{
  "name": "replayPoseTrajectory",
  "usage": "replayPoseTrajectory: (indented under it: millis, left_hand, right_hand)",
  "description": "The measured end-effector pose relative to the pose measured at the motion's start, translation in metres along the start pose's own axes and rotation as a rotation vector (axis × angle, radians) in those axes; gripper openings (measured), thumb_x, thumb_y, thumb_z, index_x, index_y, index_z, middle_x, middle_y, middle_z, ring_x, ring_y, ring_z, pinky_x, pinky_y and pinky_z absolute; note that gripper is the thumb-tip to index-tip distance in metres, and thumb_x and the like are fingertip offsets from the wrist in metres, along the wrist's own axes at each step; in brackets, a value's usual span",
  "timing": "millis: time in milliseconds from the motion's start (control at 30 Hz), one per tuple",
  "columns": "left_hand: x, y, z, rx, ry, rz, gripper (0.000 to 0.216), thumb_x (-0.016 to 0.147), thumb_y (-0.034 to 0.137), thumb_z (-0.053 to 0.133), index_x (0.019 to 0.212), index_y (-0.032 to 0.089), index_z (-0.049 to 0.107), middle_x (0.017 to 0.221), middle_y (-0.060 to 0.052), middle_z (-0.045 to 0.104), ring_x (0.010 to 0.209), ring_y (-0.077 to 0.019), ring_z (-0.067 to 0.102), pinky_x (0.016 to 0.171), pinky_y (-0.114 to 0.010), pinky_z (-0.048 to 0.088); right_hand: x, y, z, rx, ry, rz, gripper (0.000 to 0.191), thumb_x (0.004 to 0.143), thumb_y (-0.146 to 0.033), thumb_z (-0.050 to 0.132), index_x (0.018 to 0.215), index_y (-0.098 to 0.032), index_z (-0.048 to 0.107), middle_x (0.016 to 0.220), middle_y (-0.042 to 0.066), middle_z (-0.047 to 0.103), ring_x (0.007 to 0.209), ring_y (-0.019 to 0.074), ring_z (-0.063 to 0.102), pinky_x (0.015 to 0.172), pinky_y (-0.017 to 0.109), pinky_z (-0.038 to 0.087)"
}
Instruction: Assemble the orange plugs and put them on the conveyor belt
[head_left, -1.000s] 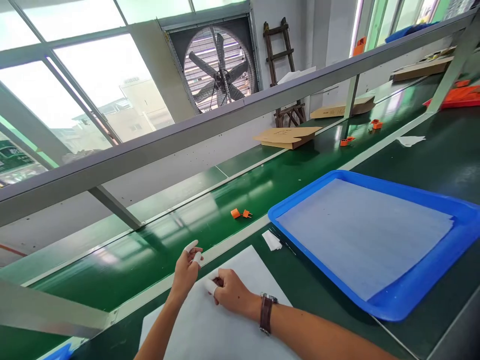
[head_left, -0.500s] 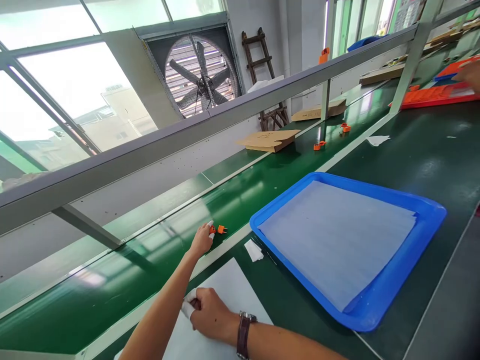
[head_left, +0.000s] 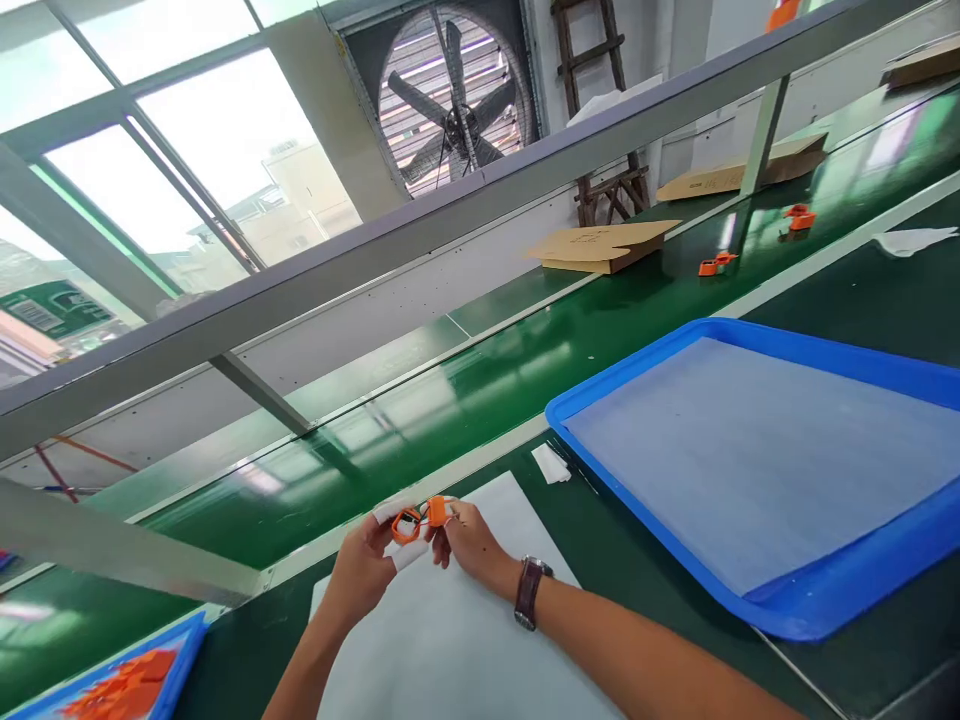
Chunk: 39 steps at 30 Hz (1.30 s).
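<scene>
Both hands hold a small orange plastic part (head_left: pixel 436 511), made of a squarish block and an open loop with something dark inside. My left hand (head_left: pixel 363 568) pinches the loop end between white-covered fingertips. At the block end are the closed fingers of my right hand (head_left: pixel 480 547), which has a dark-strapped watch on its wrist. Beneath both hands a white sheet of paper (head_left: pixel 450 640) lies on the dark green worktop. The exact kind of the orange part cannot be made out.
A blue tray (head_left: pixel 637 527) lined with white paper lies to the right. Another blue tray (head_left: pixel 187 655) with orange pieces sits at lower left. Beyond the worktop runs a green conveyor belt (head_left: pixel 480 385), carrying orange parts (head_left: pixel 716 264) farther along. A grey rail (head_left: pixel 450 215) crosses above it.
My left hand has come back from the belt with the orange part, which is now between both hands over the paper. My right hand has joined it. The view has swung left.
</scene>
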<state>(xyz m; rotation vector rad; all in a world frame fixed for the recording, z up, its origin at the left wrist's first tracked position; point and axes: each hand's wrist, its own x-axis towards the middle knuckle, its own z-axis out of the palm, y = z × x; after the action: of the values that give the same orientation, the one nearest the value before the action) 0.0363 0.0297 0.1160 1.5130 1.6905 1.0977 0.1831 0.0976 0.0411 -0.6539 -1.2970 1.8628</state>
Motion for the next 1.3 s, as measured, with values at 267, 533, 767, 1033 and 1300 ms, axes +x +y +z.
replayPoseTrajectory:
  millis: [267,533,767,1033,1300]
  left_hand:
    - [-0.059,-0.042,-0.001,0.292,0.251,-0.079,0.035,0.065,0.031,0.084,0.094,0.025,0.064,0.082,-0.001,0.069,0.065,-0.0176,0.062,0.064,-0.031,0.052]
    - [-0.073,-0.043,0.007,-0.368,0.032,-0.199,0.043,0.085,0.038,0.07,0.124,0.021,0.062,0.107,-0.01,0.072,0.088,-0.0208,0.068,0.075,-0.034,0.057]
    - [-0.072,-0.052,0.009,-0.384,0.207,-0.161,0.021,0.087,0.033,0.067,0.104,0.021,0.069,0.121,-0.009,0.069,0.111,-0.0249,0.067,0.096,-0.04,0.056]
    - [-0.077,-0.07,0.02,-0.039,0.383,0.073,0.017,0.089,0.019,0.061,0.103,0.025,0.069,0.123,-0.007,0.063,0.108,-0.0208,0.066,0.091,-0.037,0.06]
    - [-0.075,-0.068,0.025,-0.149,0.395,0.07,0.018,0.089,0.019,0.062,0.105,0.025,0.068,0.123,-0.007,0.064,0.107,-0.0205,0.067,0.093,-0.039,0.06]
  right_hand:
    - [-0.019,-0.011,0.005,-0.02,-0.301,0.036,0.053,0.087,-0.064,0.057,0.08,-0.013,0.064,0.068,0.004,0.067,0.047,0.0118,0.058,0.044,0.024,0.045]
    - [-0.02,-0.001,0.006,-0.071,-0.221,-0.027,0.038,0.08,-0.041,0.072,0.107,-0.015,0.066,0.079,0.004,0.07,0.066,0.0159,0.064,0.06,0.031,0.053]
    - [-0.024,0.012,0.004,-0.208,-0.246,-0.152,0.039,0.08,-0.018,0.067,0.119,-0.019,0.063,0.104,0.009,0.07,0.091,0.0204,0.067,0.081,0.039,0.056]
    - [-0.032,-0.004,0.022,-0.199,-0.267,0.112,0.031,0.077,-0.015,0.059,0.108,-0.017,0.063,0.081,0.002,0.069,0.067,0.0156,0.065,0.067,0.035,0.057]
    - [-0.033,-0.003,0.027,-0.203,-0.206,0.164,0.023,0.074,-0.015,0.059,0.096,-0.016,0.061,0.072,0.0,0.068,0.062,0.0156,0.065,0.062,0.032,0.057]
